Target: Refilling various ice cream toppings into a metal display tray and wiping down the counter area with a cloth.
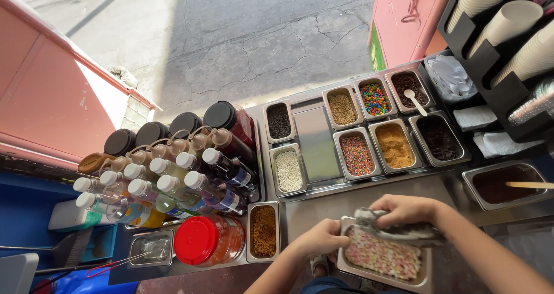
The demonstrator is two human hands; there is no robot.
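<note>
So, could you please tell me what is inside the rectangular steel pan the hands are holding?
The rectangular steel pan holds small pink and white marshmallow-like pieces. A crumpled clear bag under the right hand covers its far edge.

Street dessert stall, topping trays (358, 153), syrup bottles (173, 184), stacked paper cups (508, 20), pavement beyond

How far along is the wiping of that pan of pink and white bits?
Done: nothing clearly reads as finished; the other topping pans sit filled in their slots. In hand: the left hand steadies the steel pan of pink and white bits, out of any slot, while the right hand presses a grey cloth on its rim. Left: the pan stands out on the counter.
</note>
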